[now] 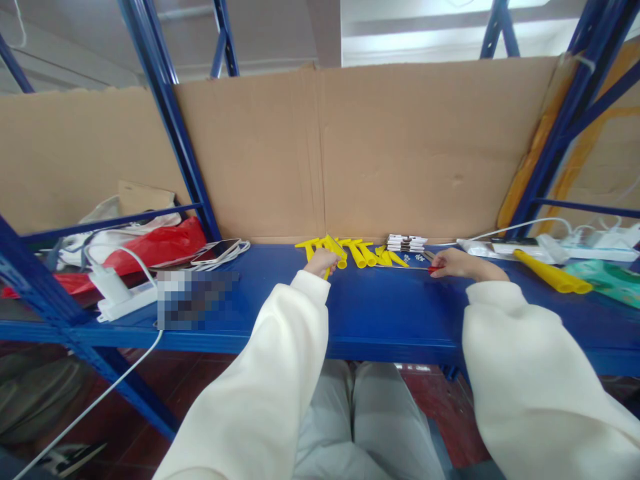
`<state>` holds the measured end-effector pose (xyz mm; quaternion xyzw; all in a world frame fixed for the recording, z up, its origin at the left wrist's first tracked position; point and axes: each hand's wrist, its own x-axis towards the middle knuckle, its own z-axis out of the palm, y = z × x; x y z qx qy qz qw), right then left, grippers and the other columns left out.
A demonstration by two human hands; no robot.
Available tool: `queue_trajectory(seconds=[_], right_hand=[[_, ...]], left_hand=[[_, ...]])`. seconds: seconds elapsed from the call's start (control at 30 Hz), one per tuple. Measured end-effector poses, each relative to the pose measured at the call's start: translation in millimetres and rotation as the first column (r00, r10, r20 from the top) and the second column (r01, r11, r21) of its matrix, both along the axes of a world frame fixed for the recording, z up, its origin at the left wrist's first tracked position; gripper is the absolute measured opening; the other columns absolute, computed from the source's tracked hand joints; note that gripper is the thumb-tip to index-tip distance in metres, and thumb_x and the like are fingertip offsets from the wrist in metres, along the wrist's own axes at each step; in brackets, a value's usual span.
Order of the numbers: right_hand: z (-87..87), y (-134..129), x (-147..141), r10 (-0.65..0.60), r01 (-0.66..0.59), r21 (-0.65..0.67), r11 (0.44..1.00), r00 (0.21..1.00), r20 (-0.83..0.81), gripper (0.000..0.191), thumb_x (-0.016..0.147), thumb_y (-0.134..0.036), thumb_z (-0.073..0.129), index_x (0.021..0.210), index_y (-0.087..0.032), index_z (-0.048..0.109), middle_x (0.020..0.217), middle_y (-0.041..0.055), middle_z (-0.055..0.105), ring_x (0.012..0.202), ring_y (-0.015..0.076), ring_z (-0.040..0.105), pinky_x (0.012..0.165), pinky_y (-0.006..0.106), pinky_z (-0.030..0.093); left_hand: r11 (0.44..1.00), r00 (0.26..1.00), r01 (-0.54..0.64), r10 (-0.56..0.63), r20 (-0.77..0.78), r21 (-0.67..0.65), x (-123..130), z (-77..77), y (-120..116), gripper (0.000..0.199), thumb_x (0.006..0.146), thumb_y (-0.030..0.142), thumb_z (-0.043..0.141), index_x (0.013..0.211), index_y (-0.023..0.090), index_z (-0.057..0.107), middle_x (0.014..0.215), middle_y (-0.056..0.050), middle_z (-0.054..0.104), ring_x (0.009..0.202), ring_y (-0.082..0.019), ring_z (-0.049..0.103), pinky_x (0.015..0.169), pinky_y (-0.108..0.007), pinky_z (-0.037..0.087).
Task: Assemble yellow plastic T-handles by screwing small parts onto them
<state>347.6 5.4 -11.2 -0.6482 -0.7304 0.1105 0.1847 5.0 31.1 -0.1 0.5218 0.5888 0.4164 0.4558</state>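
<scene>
My left hand (320,262) is closed at the back of the blue shelf, on a yellow plastic piece (327,273) whose tip shows below my fingers. Just beyond it, and to its right, lie several yellow tapered tubes (359,257) with flared ends, some with a crossbar. My right hand (453,263) grips a screwdriver (433,269) by its red handle. Its thin metal shaft points left, low over the shelf, toward the yellow parts. Beyond the shaft sit a stack of white and black strips (407,241) and a few tiny white bits (407,257).
A cardboard sheet (400,153) stands behind the blue shelf (390,310). To the right are yellow tubes (553,273), a green packet (607,283) and white cables. On the left lie a power strip (127,300) and a red bag (165,247). Blue posts (173,127) frame the shelf.
</scene>
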Motion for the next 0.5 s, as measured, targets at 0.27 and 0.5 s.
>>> queue_trajectory(seconds=[0.27, 0.5], right_hand=[[4.4, 0.3, 4.7, -0.016, 0.02, 0.132, 0.991, 0.999, -0.038, 0.029, 0.059, -0.04, 0.087, 0.059, -0.025, 0.062, 0.061, 0.0019, 0.069, 0.062, 0.0215, 0.066, 0.063, 0.032, 0.053], [1.2, -2.0, 3.9, 0.013, -0.011, 0.069, 0.998, 0.999, -0.036, 0.029, 0.057, -0.041, 0.087, 0.058, -0.025, 0.063, 0.059, 0.0011, 0.069, 0.058, 0.02, 0.065, 0.057, 0.031, 0.051]], left_hand=[[1.0, 1.0, -0.001, 0.001, -0.008, 0.019, -1.0, -2.3, 2.3, 0.032, 0.077, -0.004, 0.066, 0.063, 0.019, 0.048, 0.045, 0.007, 0.042, 0.036, -0.006, 0.035, 0.041, -0.02, 0.024], [1.0, 0.999, 0.014, -0.014, 0.039, -0.001, -1.4, -4.3, 5.8, 0.032, 0.08, -0.001, 0.069, 0.067, 0.019, 0.049, 0.044, 0.009, 0.04, 0.035, -0.006, 0.034, 0.042, -0.019, 0.023]])
